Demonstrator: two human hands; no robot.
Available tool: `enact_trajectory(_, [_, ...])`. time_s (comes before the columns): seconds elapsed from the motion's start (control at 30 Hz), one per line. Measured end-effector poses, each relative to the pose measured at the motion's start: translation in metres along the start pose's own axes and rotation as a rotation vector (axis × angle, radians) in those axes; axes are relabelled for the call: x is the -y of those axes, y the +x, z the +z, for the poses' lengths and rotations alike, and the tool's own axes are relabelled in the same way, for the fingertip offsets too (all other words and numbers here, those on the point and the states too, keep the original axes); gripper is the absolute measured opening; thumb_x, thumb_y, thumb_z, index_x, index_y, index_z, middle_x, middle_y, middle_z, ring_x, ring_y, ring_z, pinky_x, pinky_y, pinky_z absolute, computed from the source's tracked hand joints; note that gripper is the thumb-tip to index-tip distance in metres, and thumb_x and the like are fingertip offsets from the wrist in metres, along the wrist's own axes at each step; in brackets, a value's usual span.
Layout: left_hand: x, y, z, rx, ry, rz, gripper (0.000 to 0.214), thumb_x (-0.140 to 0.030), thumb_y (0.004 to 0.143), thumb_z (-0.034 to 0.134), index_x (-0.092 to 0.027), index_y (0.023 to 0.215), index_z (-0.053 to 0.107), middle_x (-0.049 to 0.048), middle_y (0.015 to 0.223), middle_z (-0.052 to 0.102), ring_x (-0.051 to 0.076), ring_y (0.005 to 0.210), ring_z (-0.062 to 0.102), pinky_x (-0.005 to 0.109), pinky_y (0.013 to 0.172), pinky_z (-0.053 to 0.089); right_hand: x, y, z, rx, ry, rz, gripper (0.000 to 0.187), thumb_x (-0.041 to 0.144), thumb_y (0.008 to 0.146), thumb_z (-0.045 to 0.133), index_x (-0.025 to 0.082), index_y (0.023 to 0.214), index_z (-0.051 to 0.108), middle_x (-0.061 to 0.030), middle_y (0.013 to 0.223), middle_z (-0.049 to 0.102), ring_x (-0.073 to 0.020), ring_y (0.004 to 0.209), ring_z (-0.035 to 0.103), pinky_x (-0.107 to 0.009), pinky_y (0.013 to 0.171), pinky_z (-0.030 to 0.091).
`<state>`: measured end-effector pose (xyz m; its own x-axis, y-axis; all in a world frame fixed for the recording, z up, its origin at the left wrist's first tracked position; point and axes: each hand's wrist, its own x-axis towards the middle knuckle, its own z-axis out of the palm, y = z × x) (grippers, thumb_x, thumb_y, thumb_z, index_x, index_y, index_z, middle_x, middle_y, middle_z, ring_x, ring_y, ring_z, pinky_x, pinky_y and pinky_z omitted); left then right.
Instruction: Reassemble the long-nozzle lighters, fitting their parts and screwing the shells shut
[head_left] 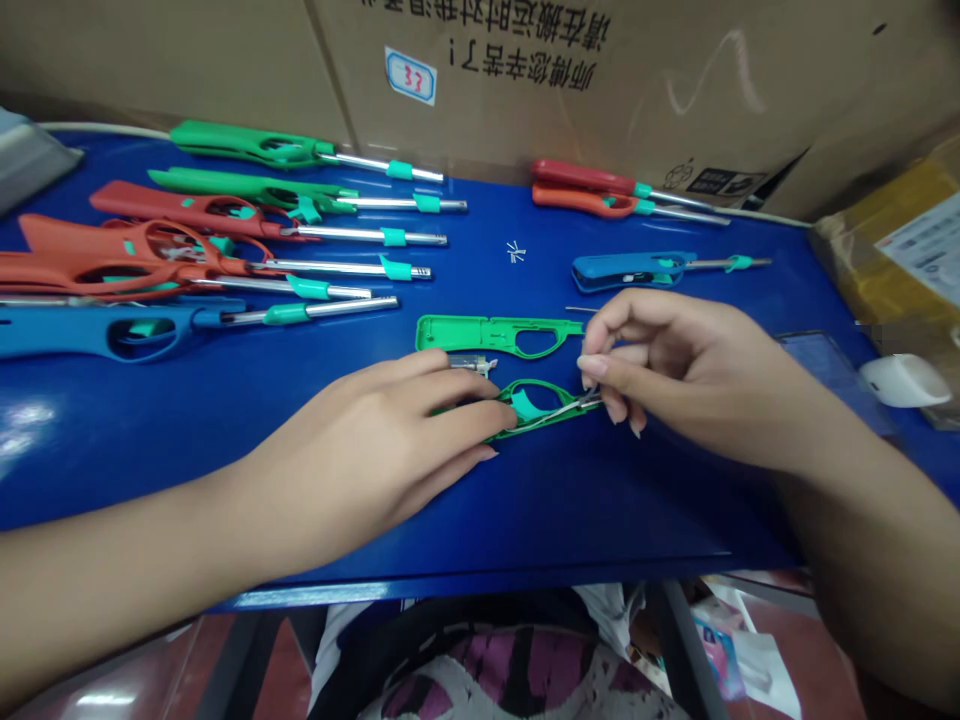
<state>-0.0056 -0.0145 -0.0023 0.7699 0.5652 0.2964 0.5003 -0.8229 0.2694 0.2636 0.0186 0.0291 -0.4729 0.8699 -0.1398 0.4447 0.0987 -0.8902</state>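
Note:
My left hand lies flat, fingers pressed on an open green lighter half-shell on the blue table, near its teal trigger. My right hand is closed in a pinch on a thin metal tube at the shell's right end. A second green half-shell lies just behind, empty side up.
Several finished long-nozzle lighters in green, red and blue lie in rows at the left. Two red ones and a blue one lie at the back right. Cardboard boxes stand behind. A white object sits at the right.

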Motion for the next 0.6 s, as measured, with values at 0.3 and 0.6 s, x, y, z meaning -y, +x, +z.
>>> enact_trajectory(0.3, [0.003,-0.002,0.003,-0.012,0.011,0.009,0.022,-0.027,0.103,0.056,-0.023,0.12,0.07,0.0069,0.122,0.071,0.026,0.109,0.066,0.045,0.097,0.055,-0.004,-0.004,0.003,0.118,-0.249,-0.102,0.007,0.018,0.091,0.063,0.021,0.098,0.063,0.0047,0.072,0.056,-0.0082,0.059,0.051,-0.02,0.049,0.04])
enact_trajectory(0.6, [0.002,-0.001,0.002,-0.031,0.028,0.032,0.021,-0.026,0.102,0.057,-0.022,0.115,0.074,0.0082,0.122,0.073,0.027,0.11,0.068,0.047,0.096,0.058,-0.005,-0.002,0.008,0.073,-0.438,-0.186,0.007,0.014,0.086,0.064,0.021,0.087,0.061,0.007,0.067,0.051,-0.0066,0.055,0.044,-0.022,0.053,0.036])
